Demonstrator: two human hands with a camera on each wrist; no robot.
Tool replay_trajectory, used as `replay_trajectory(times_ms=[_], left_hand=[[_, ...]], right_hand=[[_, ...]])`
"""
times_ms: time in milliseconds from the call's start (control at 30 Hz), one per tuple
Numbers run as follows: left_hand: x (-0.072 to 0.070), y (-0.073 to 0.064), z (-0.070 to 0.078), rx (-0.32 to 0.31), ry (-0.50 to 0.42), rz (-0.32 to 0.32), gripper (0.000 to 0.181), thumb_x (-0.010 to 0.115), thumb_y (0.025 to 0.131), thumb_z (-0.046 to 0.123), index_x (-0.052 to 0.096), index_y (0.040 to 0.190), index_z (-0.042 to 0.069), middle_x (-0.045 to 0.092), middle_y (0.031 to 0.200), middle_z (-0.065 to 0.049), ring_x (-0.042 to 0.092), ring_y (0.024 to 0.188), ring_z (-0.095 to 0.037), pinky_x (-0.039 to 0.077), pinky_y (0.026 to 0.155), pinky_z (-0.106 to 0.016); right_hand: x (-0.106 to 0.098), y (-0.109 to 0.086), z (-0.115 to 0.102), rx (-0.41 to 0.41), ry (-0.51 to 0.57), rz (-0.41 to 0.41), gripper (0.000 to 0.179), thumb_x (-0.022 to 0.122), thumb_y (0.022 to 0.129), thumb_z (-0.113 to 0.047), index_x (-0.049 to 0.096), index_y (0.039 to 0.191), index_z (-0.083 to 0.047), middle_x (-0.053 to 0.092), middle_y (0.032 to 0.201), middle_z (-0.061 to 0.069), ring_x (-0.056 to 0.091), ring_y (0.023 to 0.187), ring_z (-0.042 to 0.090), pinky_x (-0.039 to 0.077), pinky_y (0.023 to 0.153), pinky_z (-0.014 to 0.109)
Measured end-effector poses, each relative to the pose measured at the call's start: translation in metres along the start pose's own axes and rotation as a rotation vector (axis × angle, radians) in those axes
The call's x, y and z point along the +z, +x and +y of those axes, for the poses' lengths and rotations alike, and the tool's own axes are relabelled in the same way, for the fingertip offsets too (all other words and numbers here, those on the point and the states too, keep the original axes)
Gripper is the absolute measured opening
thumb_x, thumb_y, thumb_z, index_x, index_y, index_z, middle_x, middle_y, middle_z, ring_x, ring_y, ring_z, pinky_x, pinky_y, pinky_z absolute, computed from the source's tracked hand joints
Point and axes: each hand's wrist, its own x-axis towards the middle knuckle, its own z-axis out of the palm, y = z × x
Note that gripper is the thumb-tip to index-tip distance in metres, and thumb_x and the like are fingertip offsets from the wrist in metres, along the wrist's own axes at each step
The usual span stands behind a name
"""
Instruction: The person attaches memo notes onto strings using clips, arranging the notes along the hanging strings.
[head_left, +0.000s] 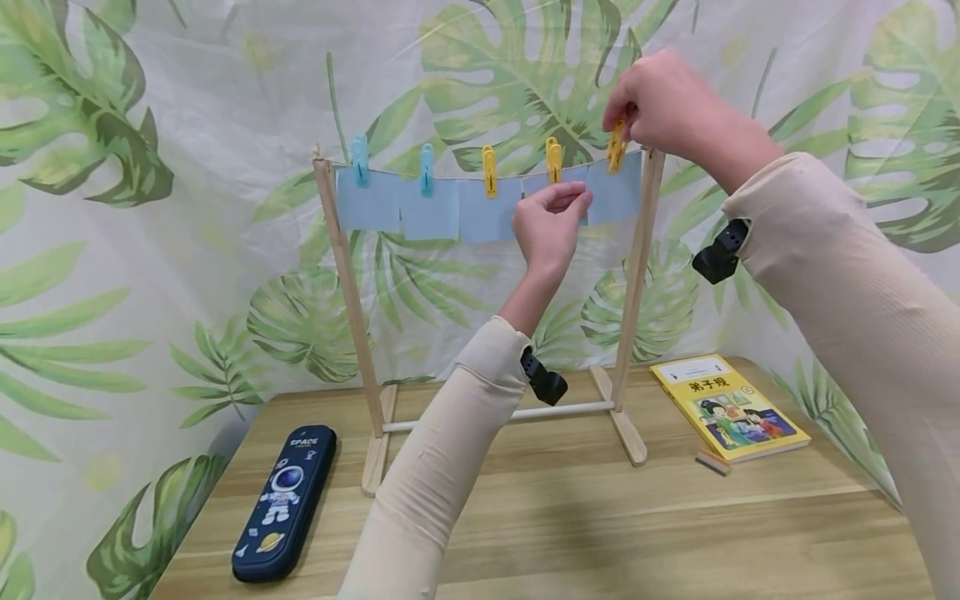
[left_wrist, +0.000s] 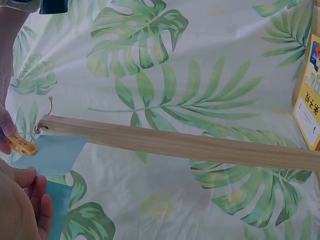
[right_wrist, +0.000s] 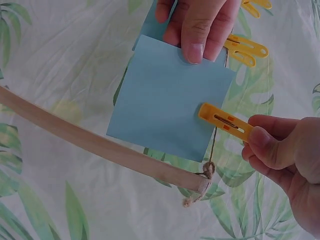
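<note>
My left hand (head_left: 549,227) pinches the left edge of the rightmost light-blue paper square (head_left: 617,198), its thumb lying on the paper in the right wrist view. With thumb and fingers, my right hand (head_left: 667,96) holds a yellow clothespin (head_left: 617,148) by its handle end. The clothespin's tip lies over the square's top edge at the string (right_wrist: 214,145), close to the knot on the wooden post (right_wrist: 145,162). Further left, yellow clothespins (head_left: 490,172) and pale blue clothespins (head_left: 427,170) hold more paper squares (head_left: 429,212) on the line.
The wooden stand (head_left: 625,317) stands on the table (head_left: 675,533), with a white crossbar (head_left: 555,411) low down. A dark blue pencil case (head_left: 285,504) lies at left. At right are a yellow book (head_left: 731,408) and a small grey-and-brown block (head_left: 712,462). A leaf-print cloth (head_left: 187,208) hangs behind.
</note>
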Motion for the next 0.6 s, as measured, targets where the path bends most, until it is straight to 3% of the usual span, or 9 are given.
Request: replay_trajectory(times_ms=[600], left_hand=[[0.0009, -0.0008, -0.003, -0.013, 0.014, 0.002, 0.016, 0.078, 0.091, 0.013, 0.08, 0.104, 0.003, 0.079, 0.099, -0.01, 0.076, 0.088, -0.015, 0.056, 0.071, -0.016]], right_hand=[[-0.0001, -0.0046, 0.0028, 0.013, 0.003, -0.093, 0.025, 0.056, 0.093, 0.013, 0.071, 0.113, 0.013, 0.067, 0.114, 0.032, 0.06, 0.098, 0.041, 0.055, 0.089, 0.055]])
